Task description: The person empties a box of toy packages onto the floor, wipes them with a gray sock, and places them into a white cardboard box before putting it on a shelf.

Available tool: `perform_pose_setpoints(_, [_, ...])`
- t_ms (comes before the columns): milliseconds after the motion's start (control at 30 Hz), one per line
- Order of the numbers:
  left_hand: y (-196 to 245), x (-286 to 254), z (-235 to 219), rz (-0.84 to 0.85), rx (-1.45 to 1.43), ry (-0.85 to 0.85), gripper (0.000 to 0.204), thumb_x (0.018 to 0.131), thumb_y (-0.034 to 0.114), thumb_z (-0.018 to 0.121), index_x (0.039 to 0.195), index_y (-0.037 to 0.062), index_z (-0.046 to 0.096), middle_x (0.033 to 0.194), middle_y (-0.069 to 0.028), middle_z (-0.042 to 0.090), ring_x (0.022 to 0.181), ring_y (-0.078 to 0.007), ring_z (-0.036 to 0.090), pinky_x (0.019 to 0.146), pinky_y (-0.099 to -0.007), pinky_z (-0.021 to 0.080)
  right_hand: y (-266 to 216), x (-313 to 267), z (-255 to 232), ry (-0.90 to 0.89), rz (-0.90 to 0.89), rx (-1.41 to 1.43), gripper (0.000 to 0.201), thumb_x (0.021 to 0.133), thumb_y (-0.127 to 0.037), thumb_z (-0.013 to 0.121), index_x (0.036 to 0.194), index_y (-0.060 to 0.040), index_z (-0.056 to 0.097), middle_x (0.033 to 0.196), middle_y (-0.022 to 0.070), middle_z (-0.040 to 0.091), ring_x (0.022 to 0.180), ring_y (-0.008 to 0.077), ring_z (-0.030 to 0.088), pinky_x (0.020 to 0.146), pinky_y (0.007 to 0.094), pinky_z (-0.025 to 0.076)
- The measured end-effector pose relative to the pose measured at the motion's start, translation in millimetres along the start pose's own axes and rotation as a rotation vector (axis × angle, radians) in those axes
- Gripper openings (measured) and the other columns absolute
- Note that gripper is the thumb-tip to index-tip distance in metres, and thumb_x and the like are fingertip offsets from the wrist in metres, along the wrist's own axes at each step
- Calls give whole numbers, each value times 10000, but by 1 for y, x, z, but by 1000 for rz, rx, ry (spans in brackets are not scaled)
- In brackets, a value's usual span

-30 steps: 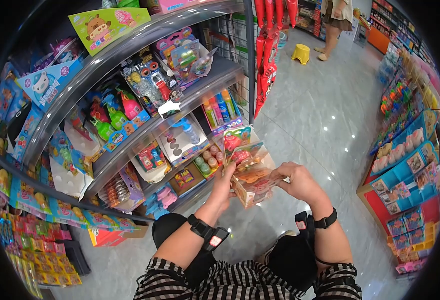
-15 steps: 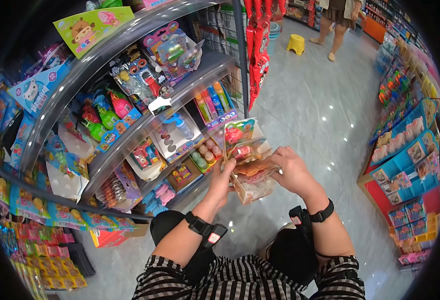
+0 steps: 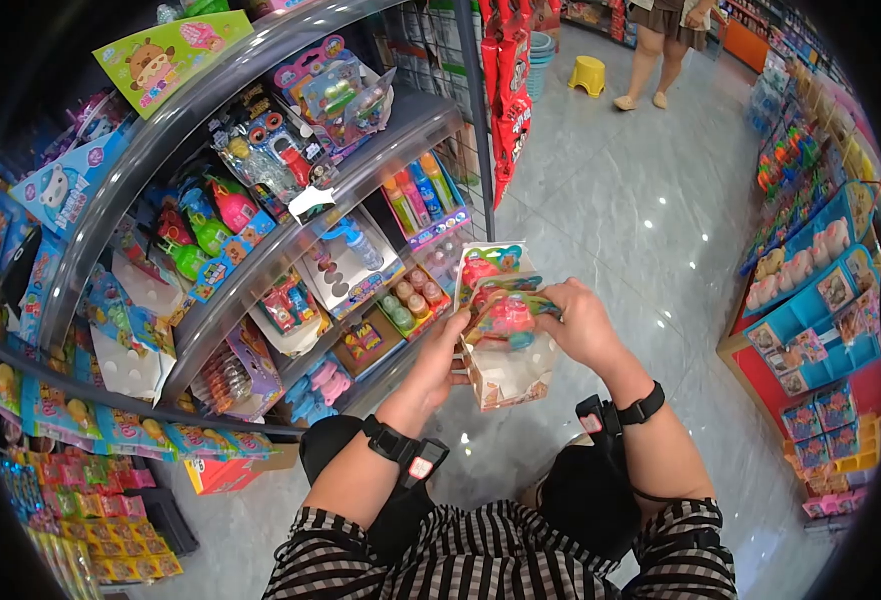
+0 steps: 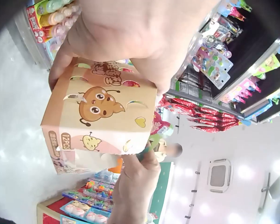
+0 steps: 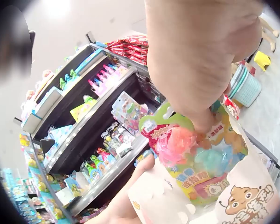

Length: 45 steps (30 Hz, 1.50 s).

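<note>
A cardboard display box (image 3: 516, 380) with a cartoon poop print is held up in front of the body by my left hand (image 3: 431, 365). In the left wrist view its printed side (image 4: 93, 116) sits under that hand, fingers around one edge and thumb along the other. My right hand (image 3: 589, 325) pinches the top of a carded candy pack (image 3: 513, 315) standing in the box. Seen from the right wrist, this candy pack (image 5: 191, 163) has a green card and clear blisters with pink and blue pieces. More packs overlap behind it.
Curved shelves (image 3: 391, 150) of boxed toys and candy rise at left, close to the left hand. Red snack bags (image 3: 506, 110) hang at the shelf end. A toy rack (image 3: 811, 320) stands at right. Further back are a yellow stool (image 3: 588, 75) and a person's legs (image 3: 651, 60).
My right hand has shifted among the packs, and a pack with pink and blue pieces now faces up where orange ones showed. The box tilts more upright, its white inside now visible.
</note>
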<state>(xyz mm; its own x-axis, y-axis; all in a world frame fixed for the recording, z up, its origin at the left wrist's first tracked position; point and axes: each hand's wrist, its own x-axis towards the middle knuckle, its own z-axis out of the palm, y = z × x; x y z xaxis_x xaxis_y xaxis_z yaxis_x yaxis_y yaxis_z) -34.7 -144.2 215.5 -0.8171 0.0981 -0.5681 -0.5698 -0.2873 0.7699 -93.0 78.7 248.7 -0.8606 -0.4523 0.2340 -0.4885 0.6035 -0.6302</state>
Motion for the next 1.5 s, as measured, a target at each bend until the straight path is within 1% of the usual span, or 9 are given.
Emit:
perform_pose_setpoints(100, [0, -3, 3, -22, 7, -11, 654, 864, 603, 518, 1305, 127, 439, 1125, -112, 541, 927, -254, 570, 763, -429, 485, -5, -1, -8, -34, 200, 24, 268, 707, -93, 718, 945, 7, 647, 764, 162, 627, 760, 319, 594, 711, 405, 495])
perform_pose_setpoints(433, [-4, -1, 8, -88, 38, -39, 677, 854, 617, 526, 1296, 112, 443, 1127, -120, 537, 922, -250, 569, 775, -433, 487, 19, 1, -8, -71, 315, 306, 375, 716, -128, 739, 1058, 2, 658, 872, 178, 682, 781, 261, 657, 740, 354, 511])
perform_pose_setpoints(533, [-4, -2, 9, -68, 90, -43, 694, 849, 610, 537, 1309, 101, 428, 1152, -115, 537, 933, -237, 576, 767, -432, 494, 23, -1, -7, -84, 292, 298, 374, 690, -122, 752, 1038, -12, 672, 868, 156, 667, 793, 280, 636, 763, 362, 502])
perform_pose_setpoints(700, [-6, -2, 15, 65, 93, 53, 620, 864, 551, 544, 1302, 125, 441, 1158, -99, 532, 931, -234, 559, 756, -409, 482, 1, -6, -14, 1, -95, -137, 314, 641, -57, 763, 933, -42, 646, 855, 126, 592, 875, 326, 557, 798, 404, 478])
perform_pose_setpoints(933, [-7, -1, 13, 216, 97, 159, 884, 846, 513, 623, 1472, 38, 218, 1290, -180, 484, 1080, -242, 568, 770, -392, 517, -13, -7, -3, -129, -48, -117, 503, 664, 30, 670, 1145, -28, 534, 960, 170, 585, 942, 345, 578, 798, 430, 481])
perform_pose_setpoints(1000, [-5, -1, 10, 185, 56, 131, 895, 848, 469, 647, 1473, 10, 200, 1292, -187, 479, 1104, -249, 559, 808, -386, 511, -24, -5, -4, 76, 45, -17, 565, 659, 39, 673, 1191, -29, 497, 1061, 192, 557, 972, 360, 573, 812, 448, 481])
perform_pose_setpoints(1200, [-12, 3, 10, 325, 114, 105, 863, 849, 360, 685, 1467, -8, 208, 1318, -198, 459, 1198, -258, 491, 956, -367, 439, -9, -6, 3, 182, -230, -316, 569, 677, 51, 654, 1213, -31, 483, 1138, 178, 555, 1014, 370, 564, 873, 422, 478])
perform_pose_setpoints(1300, [-14, 4, 5, 295, 114, 93, 857, 845, 339, 692, 1467, -7, 215, 1345, -201, 436, 1222, -254, 466, 984, -362, 416, -3, -7, 5, -121, -131, -120, 565, 673, 37, 679, 1203, -36, 497, 1147, 164, 577, 1040, 350, 568, 926, 417, 457])
perform_pose_setpoints(1500, [-16, 0, 0, 332, 154, 84, 881, 820, 323, 715, 1468, -4, 217, 1376, -204, 409, 1214, -254, 476, 972, -364, 428, -16, -11, 11, 15, -250, -118, 474, 665, -18, 726, 1105, -42, 554, 1057, 156, 622, 1004, 310, 593, 953, 451, 414])
